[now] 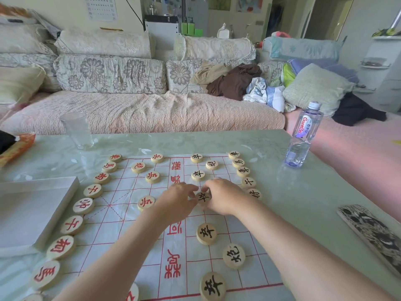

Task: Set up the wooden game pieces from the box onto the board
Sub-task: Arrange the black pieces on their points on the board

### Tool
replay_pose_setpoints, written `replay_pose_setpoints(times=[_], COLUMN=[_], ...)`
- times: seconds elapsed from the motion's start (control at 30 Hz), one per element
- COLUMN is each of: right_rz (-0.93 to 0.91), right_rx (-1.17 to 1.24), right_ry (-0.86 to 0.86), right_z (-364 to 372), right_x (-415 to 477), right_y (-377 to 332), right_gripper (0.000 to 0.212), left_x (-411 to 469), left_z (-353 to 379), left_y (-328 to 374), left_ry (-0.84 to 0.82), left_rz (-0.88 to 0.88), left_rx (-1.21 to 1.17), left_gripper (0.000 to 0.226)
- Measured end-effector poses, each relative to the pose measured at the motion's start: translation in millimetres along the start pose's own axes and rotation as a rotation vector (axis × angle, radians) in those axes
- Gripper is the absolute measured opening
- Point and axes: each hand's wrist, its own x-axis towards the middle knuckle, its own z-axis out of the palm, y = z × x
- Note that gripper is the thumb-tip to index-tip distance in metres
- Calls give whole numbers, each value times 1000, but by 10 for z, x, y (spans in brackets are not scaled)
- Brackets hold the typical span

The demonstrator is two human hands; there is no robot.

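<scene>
A long sofa (141,114) in quilted, flower-printed covers fills the far side, with cushions and crumpled clothes heaped toward its right end; in front of it stands the table (293,192), its top smooth, glossy and pale green, with bare room along the far edge and down the right side; a thin white board (121,231), a creased sheet printed with a red grid and red characters, lies flat on it and runs out of view at the bottom; a shallow white box (28,209), rectangular and sharp-cornered, sits just beside the board's left edge, cut off at the left; a phone (373,233) in a black-and-white patterned case lies near the table's right edge, partly cut off; a clear plastic bottle (303,135) stands upright at the far right, apart from the board; a clear glass (77,130) stands upright at the far left; round, flat wooden red pieces (61,247) line the board's left edge in a curved row, a few more inside the grid; black pieces (243,171) line the far right edge, others scattered inside the grid; the left hand (175,203) and right hand (223,196) meet near the board's middle, the fingertips of both curled narrowly round one black-marked disc (203,197); whether it touches the sheet cannot be told; the hands hide part of its rim.
</scene>
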Motion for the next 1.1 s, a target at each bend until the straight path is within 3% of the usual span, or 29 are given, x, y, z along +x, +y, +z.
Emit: replay_pose_setpoints(times=[0.1, 0.27, 0.43, 0.87, 1.1], right_rz=[-57, -2, -51, -60, -90], right_rx=[55, 104, 135, 210, 167], right_ry=[-33, -36, -41, -84, -83], right_z=[11, -15, -60, -69, -30], right_x=[27, 15, -11, 2, 29], right_y=[44, 69, 27, 113, 96], right_gripper=[46, 62, 33, 44, 36], left_x=[-23, -9, 2, -12, -20], left_z=[-10, 7, 42, 83, 92], left_y=[-43, -52, -67, -99, -121], left_ry=[11, 0, 34, 87, 100], left_rz=[4, -5, 24, 60, 46], left_rx=[17, 12, 5, 21, 29], left_gripper=[45, 51, 42, 45, 48])
